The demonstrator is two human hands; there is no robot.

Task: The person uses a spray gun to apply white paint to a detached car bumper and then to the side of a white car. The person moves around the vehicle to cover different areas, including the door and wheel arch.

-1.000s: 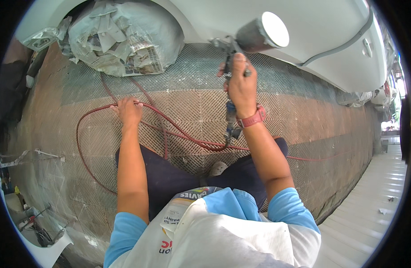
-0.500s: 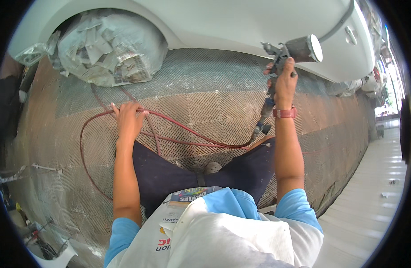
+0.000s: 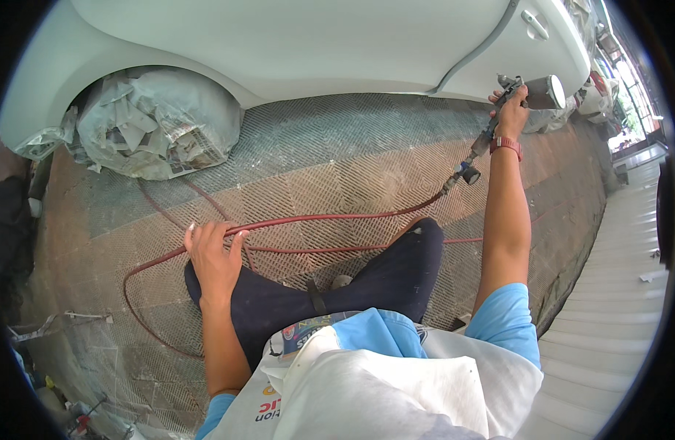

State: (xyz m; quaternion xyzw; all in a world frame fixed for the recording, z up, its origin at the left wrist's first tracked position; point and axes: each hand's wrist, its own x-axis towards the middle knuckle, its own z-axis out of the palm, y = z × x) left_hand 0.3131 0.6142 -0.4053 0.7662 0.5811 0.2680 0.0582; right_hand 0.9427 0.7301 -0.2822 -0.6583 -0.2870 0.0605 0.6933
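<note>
A grey metal spray gun (image 3: 532, 92) is clamped in the right hand (image 3: 510, 114) at two o'clock, beside the white car body panel (image 3: 337, 44). The thin red rubber air hose (image 3: 330, 218) is gripped by the left hand (image 3: 214, 253) at eight o'clock. Spraying appears to be in hand; slack hose is judged needed for any further pass.

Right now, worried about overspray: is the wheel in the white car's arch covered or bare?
Covered. Crumpled newspaper and plastic sheeting fill the wheel arch of the white car body; no tyre shows.
</note>
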